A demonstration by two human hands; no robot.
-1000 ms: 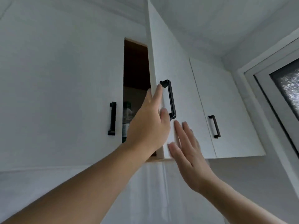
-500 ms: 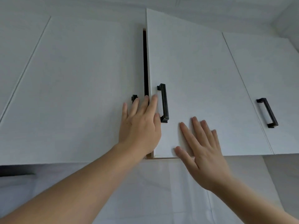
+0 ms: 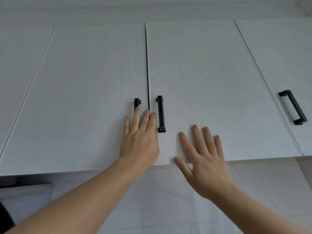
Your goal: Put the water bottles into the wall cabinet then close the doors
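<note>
A person stands below a wall cabinet [image 3: 185, 14] with both arms raised, palms to its two white doors. The left hand [image 3: 139, 142] lies flat and open across the seam, fingers together, covering most of the left door's [image 3: 81, 98] black handle [image 3: 137, 103] rather than gripping it. It holds nothing. The likely reason for that spot is that a push next to the free edge, far from the hinges, shuts a door with least effort.

The right hand [image 3: 205, 164] is also empty, fingers spread wide over the lower corner of the right door [image 3: 202, 73], thumb at the bottom edge. It is blurred, so whether it presses the panel or hovers just off it is hard to say. The right door's own handle [image 3: 161, 114] stands untouched between the two hands.

A thin dark gap [image 3: 147, 68] runs between the doors. It appears even from top to bottom, which suggests both are home or nearly so.

The water bottles are not in view. Nothing stands outside, so they are presumably behind the doors. On that reading the task is at its last step, with only a firm press left.

A third door [image 3: 278, 56] to the right, with its own handle [image 3: 293, 107], is shut and plays no part.
</note>
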